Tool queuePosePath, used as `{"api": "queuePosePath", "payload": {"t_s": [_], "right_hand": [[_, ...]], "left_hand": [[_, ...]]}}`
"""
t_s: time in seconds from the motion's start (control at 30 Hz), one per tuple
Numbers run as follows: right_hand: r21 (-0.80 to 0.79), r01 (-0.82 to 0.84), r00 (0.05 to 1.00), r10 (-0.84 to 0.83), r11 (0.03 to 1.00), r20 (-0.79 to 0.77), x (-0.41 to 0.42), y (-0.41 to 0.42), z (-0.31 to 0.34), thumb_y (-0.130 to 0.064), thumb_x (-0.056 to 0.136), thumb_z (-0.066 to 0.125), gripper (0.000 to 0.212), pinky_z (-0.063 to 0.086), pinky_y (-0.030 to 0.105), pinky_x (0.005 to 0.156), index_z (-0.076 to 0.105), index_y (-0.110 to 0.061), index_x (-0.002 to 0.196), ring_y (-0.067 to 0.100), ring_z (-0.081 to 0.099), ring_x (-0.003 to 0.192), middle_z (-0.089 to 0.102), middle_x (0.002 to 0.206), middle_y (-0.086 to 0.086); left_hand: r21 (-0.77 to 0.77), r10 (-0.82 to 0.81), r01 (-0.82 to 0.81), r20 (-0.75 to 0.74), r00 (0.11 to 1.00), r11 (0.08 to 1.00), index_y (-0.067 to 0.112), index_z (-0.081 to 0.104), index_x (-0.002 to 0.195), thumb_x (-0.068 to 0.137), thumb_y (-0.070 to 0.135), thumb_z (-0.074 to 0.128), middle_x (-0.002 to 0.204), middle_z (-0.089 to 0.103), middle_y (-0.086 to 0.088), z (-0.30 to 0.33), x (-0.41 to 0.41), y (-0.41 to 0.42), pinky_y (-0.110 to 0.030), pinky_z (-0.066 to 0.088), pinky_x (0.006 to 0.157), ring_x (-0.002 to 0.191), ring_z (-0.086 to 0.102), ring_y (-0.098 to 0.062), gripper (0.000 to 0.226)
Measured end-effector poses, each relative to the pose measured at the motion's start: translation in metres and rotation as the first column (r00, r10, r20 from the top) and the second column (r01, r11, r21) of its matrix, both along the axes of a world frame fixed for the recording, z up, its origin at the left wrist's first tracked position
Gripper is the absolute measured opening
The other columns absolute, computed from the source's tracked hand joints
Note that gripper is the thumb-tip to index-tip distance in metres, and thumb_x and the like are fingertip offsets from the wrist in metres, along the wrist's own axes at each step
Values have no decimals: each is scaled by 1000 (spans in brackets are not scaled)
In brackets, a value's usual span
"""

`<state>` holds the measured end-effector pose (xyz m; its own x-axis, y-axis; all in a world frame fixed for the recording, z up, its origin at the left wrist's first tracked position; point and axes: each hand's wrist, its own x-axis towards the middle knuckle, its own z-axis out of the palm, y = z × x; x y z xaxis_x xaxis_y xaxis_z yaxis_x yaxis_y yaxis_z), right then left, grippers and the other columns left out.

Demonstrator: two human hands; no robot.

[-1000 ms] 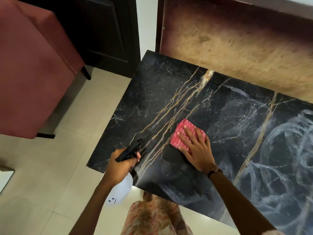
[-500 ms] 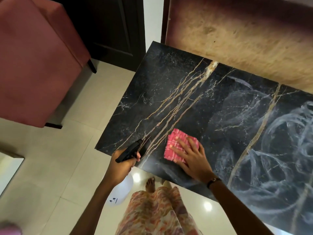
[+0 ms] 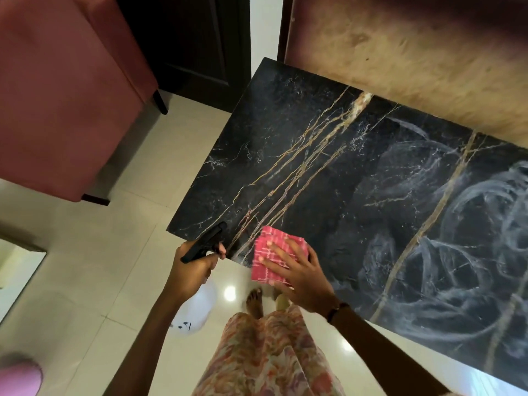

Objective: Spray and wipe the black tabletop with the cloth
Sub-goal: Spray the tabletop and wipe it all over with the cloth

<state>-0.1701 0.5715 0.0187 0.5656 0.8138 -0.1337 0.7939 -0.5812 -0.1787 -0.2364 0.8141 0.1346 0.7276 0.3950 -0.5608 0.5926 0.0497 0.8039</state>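
— Where are your right fingers?

— Spread flat and straight on the pink cloth, your right hand pressing it onto the tabletop. The cloth's near part hangs past the table's near edge, under your palm.

— And your left hand?

— Its fingers are curled tight round the neck of the spray bottle, one fingertip at the trigger. The black nozzle juts beyond your knuckles, over the near left corner of the table, just beside the cloth. The white body hangs below your wrist, over the floor.

— Further out?

— Pale swirled streaks cover the black top well right of your right fingers. A red chair stands well beyond your left hand.
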Motion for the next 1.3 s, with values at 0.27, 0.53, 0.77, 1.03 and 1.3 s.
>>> {"api": "queuePosePath", "payload": {"t_s": [0.27, 0.53, 0.77, 1.03, 1.3], "right_hand": [[-7, 360, 931, -359, 933, -65, 41, 55, 3, -59, 92, 30, 55, 16, 67, 105, 31, -40, 144, 38, 26, 140, 28, 155, -1], [42, 62, 998, -61, 997, -18, -13, 72, -4, -55, 94, 37, 52, 20, 63, 111, 34, -38, 143, 32, 25, 142, 34, 152, -2], [-40, 185, 982, -183, 982, 49, 21, -69, 6, -55, 97, 24, 51, 30, 62, 107, 20, -41, 146, 30, 21, 142, 27, 154, -1], [21, 355, 935, -354, 935, -33, 19, -16, 1, -50, 94, 32, 52, 17, 70, 106, 31, -38, 144, 39, 23, 141, 26, 156, 2], [-73, 147, 989, -146, 986, 18, -14, -166, 3, -58, 97, 22, 50, 32, 62, 106, 26, -40, 144, 31, 25, 142, 35, 152, 0]], "left_hand": [[44, 13, -14, 21, 1000, 999, -6, 65, 83, 78, -17, 44, 75, 63, -16, 3, -15, 10, -16, 31, 36, 33, 35, -6, 24], [78, -16, 13, 39, 999, 997, -6, 64, 81, 74, -18, 43, 82, 64, -23, 6, -19, 8, -19, 31, 37, 35, 35, -8, 25], [37, -53, 52, 17, 998, 998, -5, 65, 85, 81, -16, 45, 61, 64, -3, 7, -14, -13, -15, 33, 35, 33, 38, -4, 24], [-1, -107, 107, -29, 994, 994, 2, 65, 83, 85, -12, 46, 40, 57, 7, 8, -3, -61, -14, 33, 35, 31, 41, -4, 24], [-31, -96, 96, -7, 995, 995, 5, 66, 81, 86, -10, 49, 63, 62, -4, 11, 6, -103, -14, 34, 36, 36, 44, -4, 23]]}}
